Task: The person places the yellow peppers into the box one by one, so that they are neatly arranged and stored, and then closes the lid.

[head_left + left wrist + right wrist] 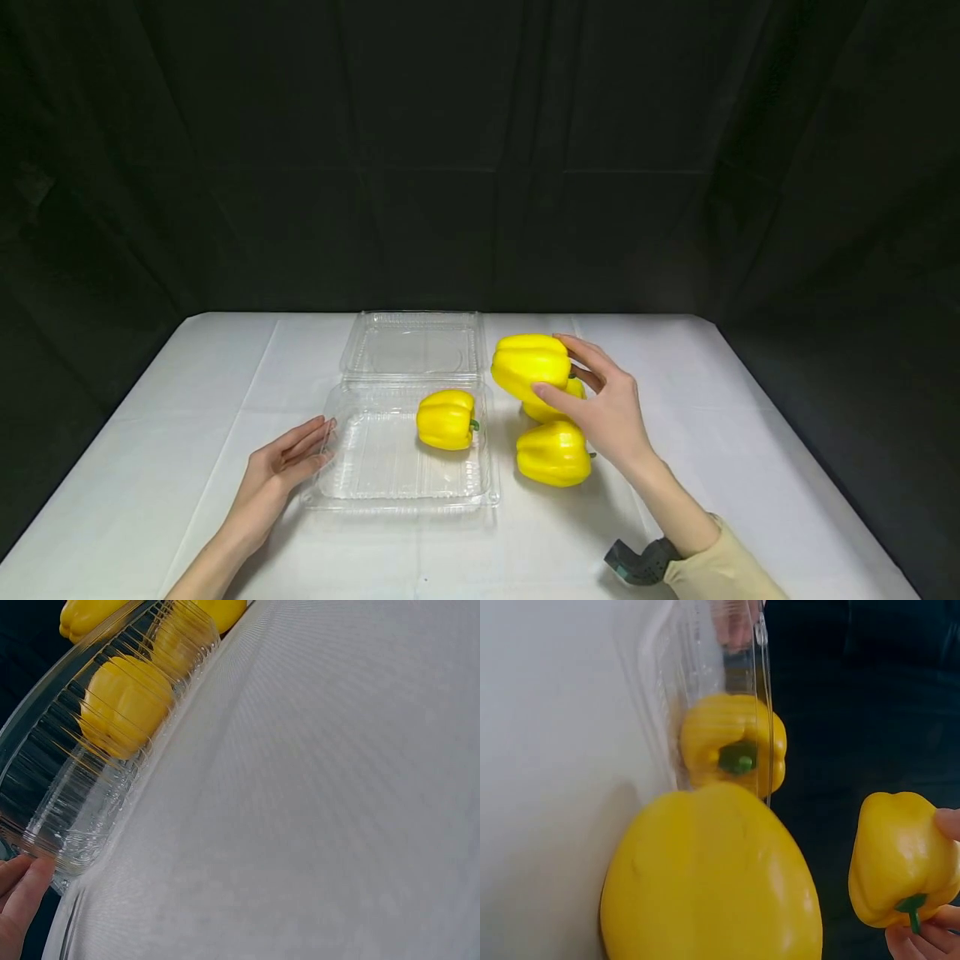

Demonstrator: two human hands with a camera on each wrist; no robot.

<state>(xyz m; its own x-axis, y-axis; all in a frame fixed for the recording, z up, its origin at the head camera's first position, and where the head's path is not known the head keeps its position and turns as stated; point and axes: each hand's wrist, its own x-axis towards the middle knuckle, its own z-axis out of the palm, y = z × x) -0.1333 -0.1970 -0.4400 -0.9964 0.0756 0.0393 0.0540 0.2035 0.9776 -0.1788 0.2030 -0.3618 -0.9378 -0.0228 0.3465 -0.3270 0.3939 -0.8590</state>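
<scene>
My right hand (611,408) holds a yellow bell pepper (528,365) between thumb and fingers, raised over the table right of a clear plastic clamshell container (375,504). In the right wrist view the held pepper (904,859) shows its green stem. Another yellow bell pepper (446,420) lies inside the container's base, towards the right side. At the container's left side, the fingertips of my left hand (273,475) touch the wall from outside; the left wrist view shows these fingers (34,889) against the container's end.
Right of the container, a yellow bell pepper (555,454) lies on the white-covered table (187,400). Just behind it sits another pepper (553,407), partly hidden by the held one. The container's lid (411,346) lies folded back to the rear. A black curtain (450,167) stands behind.
</scene>
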